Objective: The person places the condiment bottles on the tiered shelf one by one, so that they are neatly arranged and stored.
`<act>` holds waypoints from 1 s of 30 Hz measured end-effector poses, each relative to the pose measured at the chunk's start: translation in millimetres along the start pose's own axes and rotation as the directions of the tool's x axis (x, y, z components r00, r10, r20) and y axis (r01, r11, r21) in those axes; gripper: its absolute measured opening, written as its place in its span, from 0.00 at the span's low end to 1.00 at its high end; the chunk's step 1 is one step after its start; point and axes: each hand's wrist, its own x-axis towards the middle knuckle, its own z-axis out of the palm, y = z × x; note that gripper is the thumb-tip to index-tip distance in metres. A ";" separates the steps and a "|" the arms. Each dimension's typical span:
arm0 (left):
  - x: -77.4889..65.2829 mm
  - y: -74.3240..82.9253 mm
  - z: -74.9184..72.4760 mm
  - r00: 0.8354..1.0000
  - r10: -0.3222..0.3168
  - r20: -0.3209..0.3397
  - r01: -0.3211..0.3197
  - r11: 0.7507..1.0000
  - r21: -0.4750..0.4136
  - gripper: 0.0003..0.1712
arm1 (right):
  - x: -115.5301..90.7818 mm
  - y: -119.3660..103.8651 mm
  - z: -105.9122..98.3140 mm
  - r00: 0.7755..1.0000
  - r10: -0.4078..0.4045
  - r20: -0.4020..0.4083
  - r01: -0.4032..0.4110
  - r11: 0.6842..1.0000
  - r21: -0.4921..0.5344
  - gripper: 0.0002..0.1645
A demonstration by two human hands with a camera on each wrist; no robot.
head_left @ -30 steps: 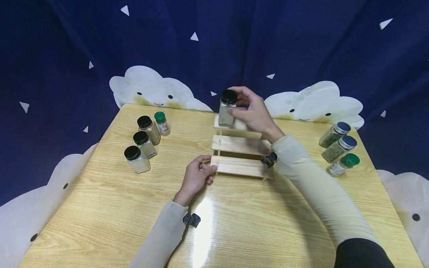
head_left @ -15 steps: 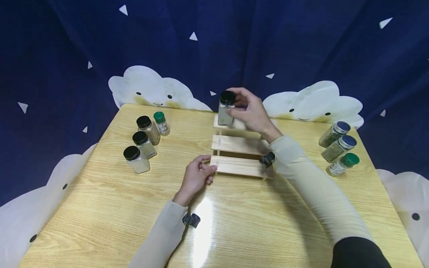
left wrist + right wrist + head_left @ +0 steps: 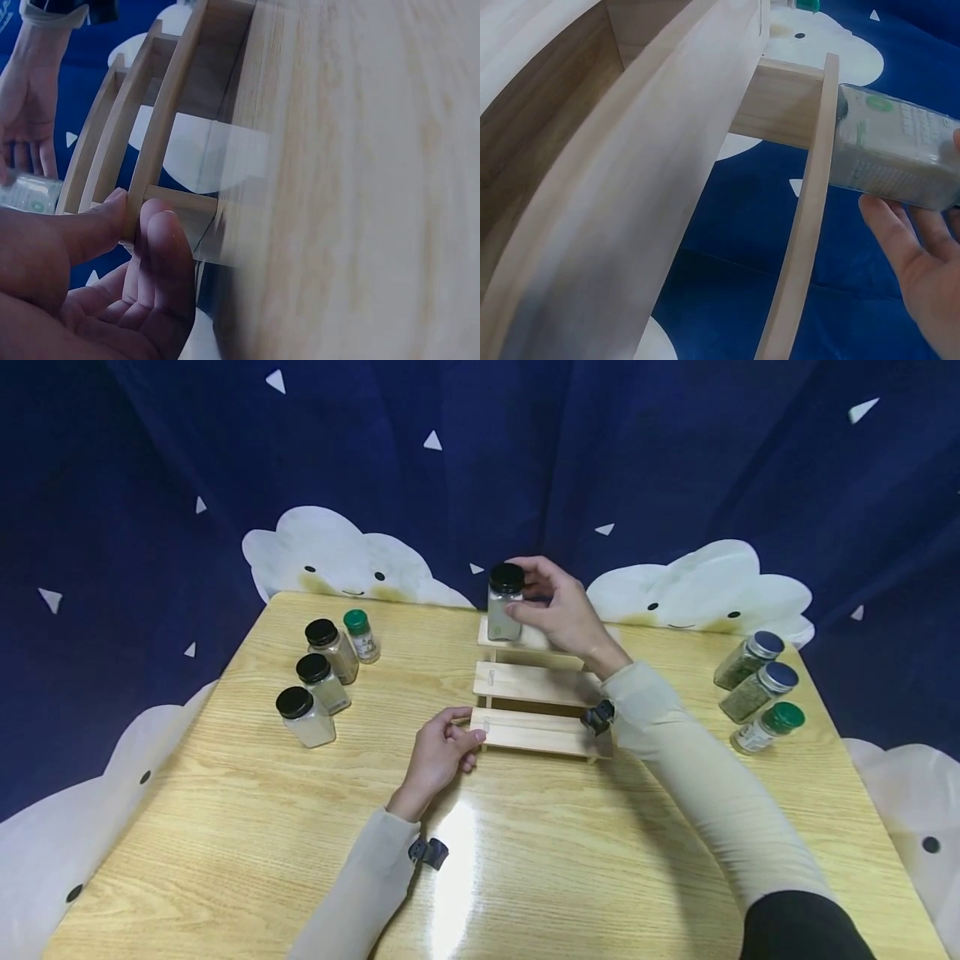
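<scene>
A three-tier wooden rack (image 3: 540, 683) stands at the middle of the table. My left hand (image 3: 437, 755) pinches the left end of its lowest, nearest tier; in the left wrist view the thumb and forefinger (image 3: 166, 236) are at that tier's edge. At the left end of the top tier, my right hand (image 3: 564, 612) grips an upright clear spice jar (image 3: 502, 617) with a black lid and pale contents. The right wrist view has the jar's base (image 3: 847, 139) against the top board, with fingers around its side.
Three black-lidded jars (image 3: 317, 685) and a green-lidded shaker (image 3: 363, 637) stand on the left of the table (image 3: 315, 843). On the right are two jars with dark blue lids (image 3: 757, 693) and another green-lidded shaker (image 3: 767, 728). A blue curtain (image 3: 510, 460) hangs behind.
My right hand has shifted the jar slightly to the left along the top tier. My left hand keeps its hold on the lowest tier.
</scene>
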 end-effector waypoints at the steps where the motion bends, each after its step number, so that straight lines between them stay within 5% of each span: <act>1: -0.1 -0.3 -0.1 1.000 0.000 -0.001 0.000 1.000 0.001 0.27 | -0.4 0.3 0.2 1.000 0.002 -0.001 -0.002 1.000 0.001 0.33; 17: -1.2 -0.6 0.6 1.000 0.008 -0.003 -0.008 1.000 -0.007 0.27 | -7.0 1.8 -10.1 0.997 0.078 0.016 -0.077 0.995 -0.063 0.37; 30: -1.1 -1.9 0.3 1.000 0.004 -0.006 -0.004 1.000 -0.021 0.27 | -28.2 -1.6 -40.8 0.996 0.082 -0.024 -0.085 0.988 -0.128 0.34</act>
